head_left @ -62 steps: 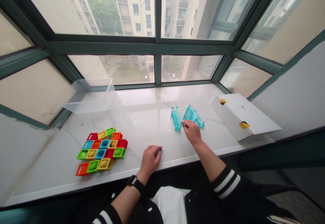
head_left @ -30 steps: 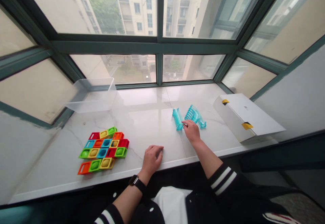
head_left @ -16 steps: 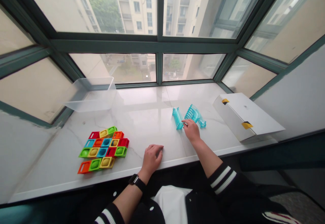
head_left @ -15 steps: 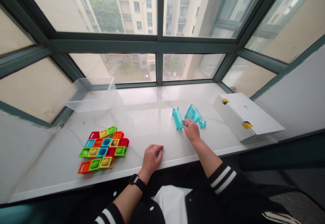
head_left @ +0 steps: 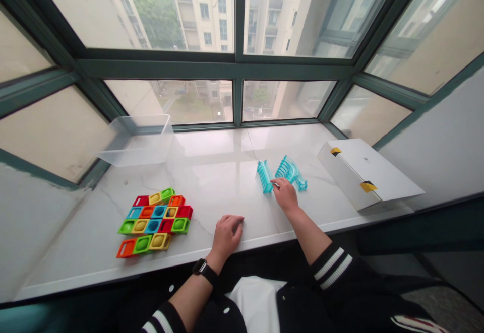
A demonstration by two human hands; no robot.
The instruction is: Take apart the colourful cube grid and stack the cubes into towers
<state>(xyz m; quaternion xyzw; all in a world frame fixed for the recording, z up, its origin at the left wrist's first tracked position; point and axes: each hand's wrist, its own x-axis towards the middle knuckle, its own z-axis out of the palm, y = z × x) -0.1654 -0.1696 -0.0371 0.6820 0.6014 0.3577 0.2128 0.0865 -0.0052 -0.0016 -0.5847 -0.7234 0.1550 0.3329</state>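
My left hand (head_left: 227, 233) rests on the white sill near its front edge, fingers loosely stretched out with nothing in them. Farther right, my right hand (head_left: 286, 194) has its fingertips pinched at the edge of a straight, ribbed, see-through turquoise plastic piece (head_left: 263, 174). That piece lies on the sill just left of the fingers. Behind my right hand are curved turquoise plastic pieces (head_left: 290, 168), partly ribbed and close together. To the left, several colourful square plastic tiles (head_left: 152, 226) in red, yellow, green, blue and orange lie in uneven rows.
A clear plastic bin (head_left: 134, 157) stands at the back left by the window. On the right is a white box (head_left: 372, 174) with yellow-and-black tabs. Window frames (head_left: 212, 68) border the marble-patterned sill (head_left: 212, 172) behind and at both sides.
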